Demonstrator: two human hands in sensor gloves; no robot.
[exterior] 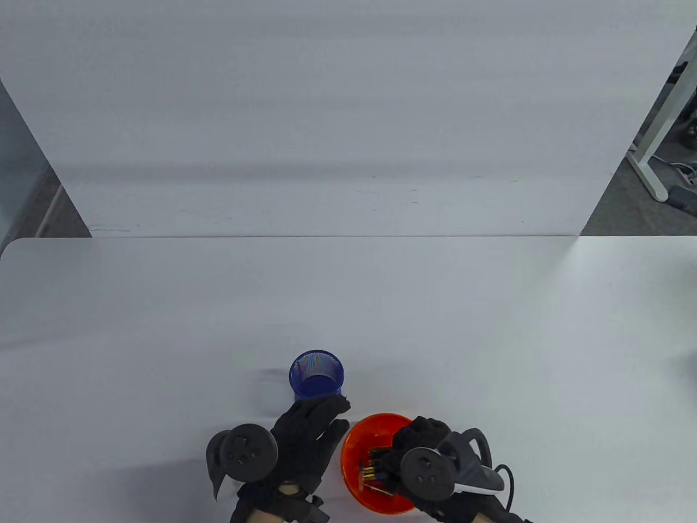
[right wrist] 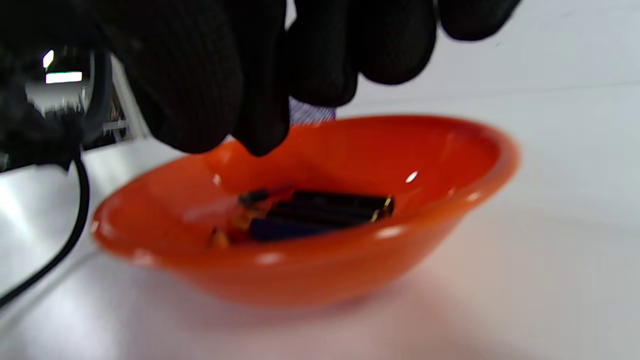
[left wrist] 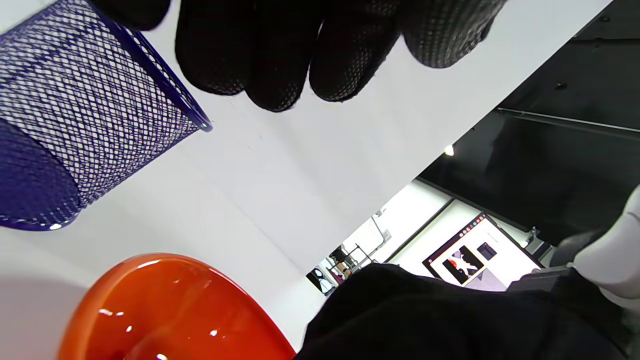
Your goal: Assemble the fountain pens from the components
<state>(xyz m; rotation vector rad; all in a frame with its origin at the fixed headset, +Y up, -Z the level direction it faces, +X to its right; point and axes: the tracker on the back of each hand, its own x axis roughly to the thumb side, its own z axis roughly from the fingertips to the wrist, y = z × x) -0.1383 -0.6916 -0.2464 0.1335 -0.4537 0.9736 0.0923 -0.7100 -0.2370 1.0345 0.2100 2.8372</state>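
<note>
An orange bowl [exterior: 356,436] sits at the table's near edge with several dark, gold-trimmed pen parts [exterior: 373,471] in it. My right hand [exterior: 405,444] hovers over the bowl. In the right wrist view its fingers [right wrist: 260,100] hang loosely curled just above the pen parts [right wrist: 320,212], touching none and holding nothing that I can see. A blue mesh cup [exterior: 316,373] stands upright just behind the bowl. My left hand [exterior: 326,417] lies open and empty between the cup and the bowl, fingertips beside the cup's base. The cup [left wrist: 75,115] and the bowl [left wrist: 165,310] both show in the left wrist view.
A white partition wall [exterior: 337,136] stands behind the table. The bare white tabletop [exterior: 490,338] stretches far to the left, right and back. A black cable [right wrist: 75,220] runs from my right wrist along the table, left of the bowl.
</note>
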